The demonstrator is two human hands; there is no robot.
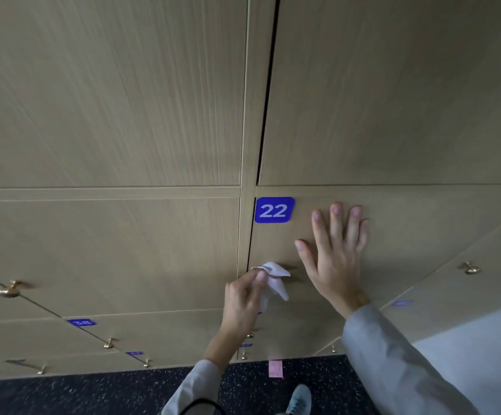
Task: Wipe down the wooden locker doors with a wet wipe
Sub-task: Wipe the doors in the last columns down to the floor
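Observation:
The light wooden locker door (408, 223) marked with a blue plate 22 (274, 210) fills the middle right. My right hand (334, 253) lies flat on this door, fingers straight and spread, just right of the plate. My left hand (241, 301) pinches a crumpled white wet wipe (273, 280) and holds it against the door's lower left, near the gap beside the frame. The wipe covers the spot where the door's knob would be; a bit of brass shows to its right.
More wooden doors surround it, with brass knobs (9, 290) at the left, (471, 268) at the right and several lower down. A blue plate 38 (82, 322) marks a lower door. Dark speckled floor (93, 393), a pink sticker (275, 369) and my shoe (300, 399) lie below.

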